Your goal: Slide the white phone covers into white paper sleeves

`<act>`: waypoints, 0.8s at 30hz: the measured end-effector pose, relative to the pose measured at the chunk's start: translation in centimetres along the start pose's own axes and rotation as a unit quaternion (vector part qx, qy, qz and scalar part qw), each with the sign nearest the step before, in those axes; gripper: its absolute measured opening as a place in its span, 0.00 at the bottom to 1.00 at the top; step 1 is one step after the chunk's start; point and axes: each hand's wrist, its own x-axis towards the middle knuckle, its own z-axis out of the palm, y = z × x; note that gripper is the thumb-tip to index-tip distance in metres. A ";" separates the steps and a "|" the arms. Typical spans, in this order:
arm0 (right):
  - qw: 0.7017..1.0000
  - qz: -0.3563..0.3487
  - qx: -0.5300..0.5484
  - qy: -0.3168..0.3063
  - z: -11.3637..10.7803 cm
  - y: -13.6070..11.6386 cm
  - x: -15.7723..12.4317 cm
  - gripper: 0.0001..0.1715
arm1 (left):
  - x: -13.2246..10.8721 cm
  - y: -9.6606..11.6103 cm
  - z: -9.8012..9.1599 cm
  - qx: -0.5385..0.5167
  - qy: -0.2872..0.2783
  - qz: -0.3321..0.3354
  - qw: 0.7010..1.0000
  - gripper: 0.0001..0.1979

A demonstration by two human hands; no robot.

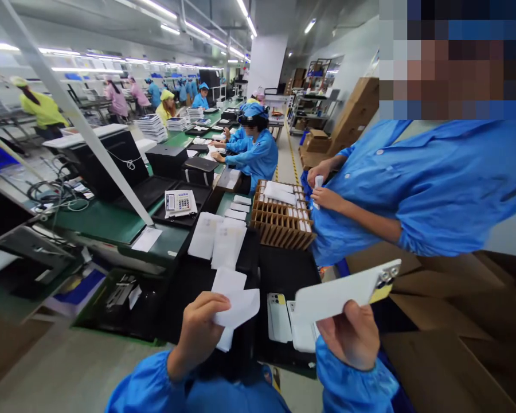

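Observation:
My left hand (201, 326) pinches a white paper sleeve (238, 310) that bends slightly over a black tray. More white sleeves (229, 280) lie beneath and beyond it. In my right hand (353, 335) is a white smartphone (337, 293), tilted, with its camera lenses at the upper right and a yellow label by them. Below it, other white phones (279, 317) rest in a second black tray (286, 265), partly covered by the held phone and my hand. A stack of white sleeves (205, 235) sits farther up the left tray.
A cardboard divider box (279, 226) holds several wrapped items beyond the right tray. At the right a co-worker in a blue coat (430, 183) handles a small white item. A calculator (180, 203) lies on the green bench (98, 221). Cardboard boxes (447, 367) stand at lower right.

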 end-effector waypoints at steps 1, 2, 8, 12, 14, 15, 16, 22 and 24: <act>1.000 -0.009 0.014 -0.002 0.7 -0.4 -0.1 0.17 | 0.0 -0.1 -0.1 0.028 0.027 0.048 0.998 0.08; 0.999 -0.015 0.030 -0.002 1.4 -0.7 -0.3 0.14 | 0.0 -0.2 -0.3 0.056 0.045 0.088 0.994 0.11; 0.999 0.015 0.019 0.043 3.5 -0.3 -1.1 0.17 | -0.1 -0.8 -1.3 0.193 0.082 0.193 0.959 0.16; 0.994 0.108 -0.026 0.001 3.0 0.3 -1.4 0.18 | -0.5 -1.3 -1.6 0.257 0.077 0.208 0.941 0.17; 0.990 0.136 -0.035 -0.014 2.7 0.4 -1.4 0.20 | -0.4 -1.3 -1.7 0.274 0.076 0.212 0.935 0.17; 0.988 0.146 -0.038 -0.016 2.7 0.4 -1.4 0.21 | -0.4 -1.3 -1.7 0.280 0.075 0.214 0.933 0.17; 0.987 0.152 -0.040 -0.013 2.7 0.5 -1.3 0.21 | -0.4 -1.2 -1.7 0.284 0.074 0.217 0.931 0.16; 0.992 0.111 -0.051 -0.022 4.0 2.2 -0.9 0.17 | -0.3 -1.1 -1.2 0.300 0.061 0.233 0.923 0.15; 0.996 0.061 -0.065 0.009 4.4 3.7 -0.8 0.16 | -0.4 -1.3 -0.6 0.302 0.060 0.233 0.922 0.16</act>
